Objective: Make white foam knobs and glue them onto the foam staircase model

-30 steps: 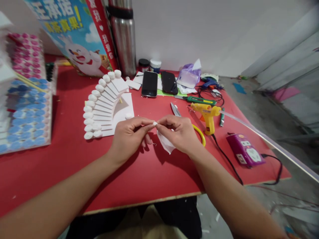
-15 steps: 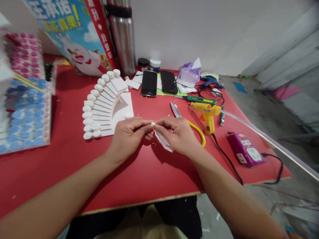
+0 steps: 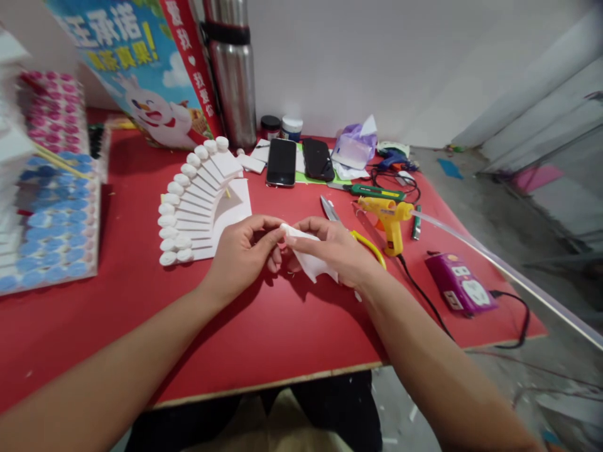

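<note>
Both hands meet over the red table around a white paper strip point(image 3: 311, 262), whose left end is rolled into a small bud. My left hand point(image 3: 247, 251) pinches that rolled end between thumb and forefinger. On the strip's loose part lies the thumb of my right hand point(image 3: 336, 248), with the fingers curled behind it. The free end of the strip hangs down below the right palm. Just left of my hands, a fan of white strips point(image 3: 198, 201) carries round white rosettes point(image 3: 168, 221) along its outer edge. Scissors point(image 3: 330, 208) with yellow handles lie partly hidden behind my right hand.
Right of my hands are a yellow glue gun point(image 3: 389, 216) with a long clear stick and a purple power box point(image 3: 461, 285). Phones point(image 3: 281, 162), a green cutter point(image 3: 377, 191) and a steel flask point(image 3: 234, 81) stand or lie behind. Blue rosettes point(image 3: 56, 220) fill a tray at left.
The right thumb has shifted along the strip, and more of the white paper shows, spread below the right hand. The left hand keeps its pinch on the rolled end.
</note>
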`<state>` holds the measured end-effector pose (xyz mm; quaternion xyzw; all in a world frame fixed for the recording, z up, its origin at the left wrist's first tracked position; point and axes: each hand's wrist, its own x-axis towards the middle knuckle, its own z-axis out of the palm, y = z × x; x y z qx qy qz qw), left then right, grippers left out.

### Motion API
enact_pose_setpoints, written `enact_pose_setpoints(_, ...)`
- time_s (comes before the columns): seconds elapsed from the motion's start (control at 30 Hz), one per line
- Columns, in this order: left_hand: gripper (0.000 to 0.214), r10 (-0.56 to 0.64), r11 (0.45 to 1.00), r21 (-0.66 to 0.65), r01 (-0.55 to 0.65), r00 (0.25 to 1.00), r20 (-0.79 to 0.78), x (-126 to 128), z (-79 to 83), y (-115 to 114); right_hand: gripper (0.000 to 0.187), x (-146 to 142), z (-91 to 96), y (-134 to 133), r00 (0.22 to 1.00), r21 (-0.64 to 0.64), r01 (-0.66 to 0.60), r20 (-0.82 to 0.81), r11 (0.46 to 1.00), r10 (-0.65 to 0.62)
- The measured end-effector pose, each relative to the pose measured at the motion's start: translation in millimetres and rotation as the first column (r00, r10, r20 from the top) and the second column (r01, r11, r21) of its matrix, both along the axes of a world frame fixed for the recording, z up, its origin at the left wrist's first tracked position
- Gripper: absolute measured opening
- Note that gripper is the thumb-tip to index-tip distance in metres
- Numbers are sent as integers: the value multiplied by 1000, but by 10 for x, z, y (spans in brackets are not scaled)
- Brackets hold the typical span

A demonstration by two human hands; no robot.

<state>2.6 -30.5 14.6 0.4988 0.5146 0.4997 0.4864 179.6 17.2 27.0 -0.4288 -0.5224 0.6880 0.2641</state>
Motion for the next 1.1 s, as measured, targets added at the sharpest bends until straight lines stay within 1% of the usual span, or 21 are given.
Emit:
enact_pose_setpoints(0.07, 23, -4, 1000, -18, 5, 1000, 11, 1, 9, -8, 36, -31, -1, -21, 996, 122, 28, 76, 992, -37)
enact_pose_setpoints(0.13, 25, -8, 999, -44, 10, 999, 37, 11, 12, -18, 29, -53, -4, -46, 978, 302, 49, 177, 952, -106)
enact_pose_setpoints(0.17, 26, -4, 999, -51, 7, 998, 55, 20, 10, -23, 27, -59, -9, -62, 966, 399, 40, 218, 916, -137)
enact_pose_setpoints(0.23, 27, 15, 999, -53, -10, 996, 92, 44, -1, -32, 25, -66, -23, -101, 942, 582, -1, 273, 813, -194)
enact_pose_setpoints(0.3, 28, 39, 998, -53, -33, 992, 118, 69, -18, -36, 22, -71, -37, -145, 914, 718, -51, 314, 694, -258)
enact_pose_setpoints(0.33, 29, 46, 998, -53, -40, 991, 126, 77, -25, -34, 21, -71, -40, -163, 899, 759, -73, 330, 647, -286)
enact_pose_setpoints(0.37, 29, 46, 998, -53, -40, 990, 131, 79, -32, -28, 21, -68, -39, -174, 889, 776, -86, 342, 625, -303)
enact_pose_setpoints(0.4, 28, 42, 998, -52, -36, 990, 132, 75, -37, -19, 22, -61, -34, -174, 889, 768, -88, 348, 634, -299)
enact_pose_setpoints(0.43, 28, 39, 998, -49, -32, 991, 130, 64, -40, -7, 23, -47, -25, -163, 901, 728, -79, 344, 681, -264)
enact_pose_setpoints(0.47, 27, 35, 999, -45, -30, 991, 126, 47, -41, 8, 23, -27, -14, -138, 926, 648, -59, 320, 759, -202)
enact_pose_setpoints(0.5, 25, 33, 999, -39, -29, 992, 123, 26, -40, 22, 25, 0, -1, -103, 955, 524, -35, 269, 851, -126)
enact_pose_setpoints(0.53, 23, 33, 999, -30, -29, 992, 121, 3, -38, 35, 30, 31, 10, -61, 981, 362, -20, 188, 932, -52)
enact_pose_setpoints(0.57, 20, 32, 999, -19, -30, 992, 119, -19, -36, 46, 37, 62, 20, -16, 996, 185, -23, 88, 982, 6)
enact_pose_setpoints(0.6, 18, 26, 1000, -9, -25, 993, 116, -37, -34, 53, 44, 91, 29, 26, 999, 20, -42, -13, 999, 42)
enact_pose_setpoints(0.63, 16, 18, 1000, -2, -17, 993, 113, -51, -31, 57, 49, 114, 35, 60, 993, -114, -73, -103, 991, 61)
enact_pose_setpoints(0.67, 15, 13, 1000, 0, -13, 994, 109, -60, -29, 57, 51, 126, 40, 83, 982, -210, -112, -175, 971, 75)
enact_pose_setpoints(0.7, 14, 16, 1000, -3, -16, 994, 104, -64, -27, 55, 50, 128, 44, 94, 969, -277, -154, -231, 949, 90)
enact_pose_setpoints(0.77, 16, 33, 999, -17, -31, 994, 100, -60, -23, 46, 42, 99, 51, 83, 950, -356, -203, -298, 912, 95)
enact_pose_setpoints(0.83, 16, 45, 999, -16, -43, 994, 101, -50, -19, 36, 35, 43, 56, 49, 941, -414, -211, -332, 886, 69)
enact_pose_setpoints(0.97, 18, 21, 1000, -11, -20, 996, 82, -36, -9, 28, 34, -42, 48, 8, 909, -481, -242, -415, 842, 24)
enact_pose_setpoints(1.1, 20, 36, 999, -29, -34, 996, 87, -33, -14, 39, 27, -42, 29, 4, 889, -468, -268, -457, 842, 28)
